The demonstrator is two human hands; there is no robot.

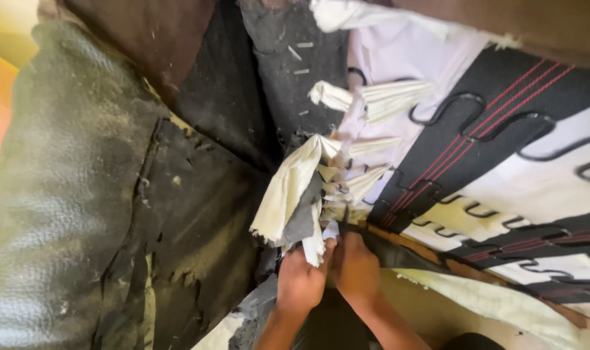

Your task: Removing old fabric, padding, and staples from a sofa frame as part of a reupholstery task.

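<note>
Two bare hands worked at the bottom of the view, the left hand (299, 280) with its grip closed round the lower end of a ragged strip of white and grey cloth (295, 194), the right hand (356, 269) just beside it, fingers curled against the same bunch; whether its grip actually held cloth could not be told. The strip rose from the hands to a knotted cluster of white fabric ties (366, 104), beside black zigzag wire springs (483, 113) over black webbing with red stitching (496, 116). Cracked, flaking dark leather upholstery (81, 194) lay to the left. Frayed as it looked, the cloth might tear under a hard pull, and the wire ends sat near enough to scratch fingers.
</note>
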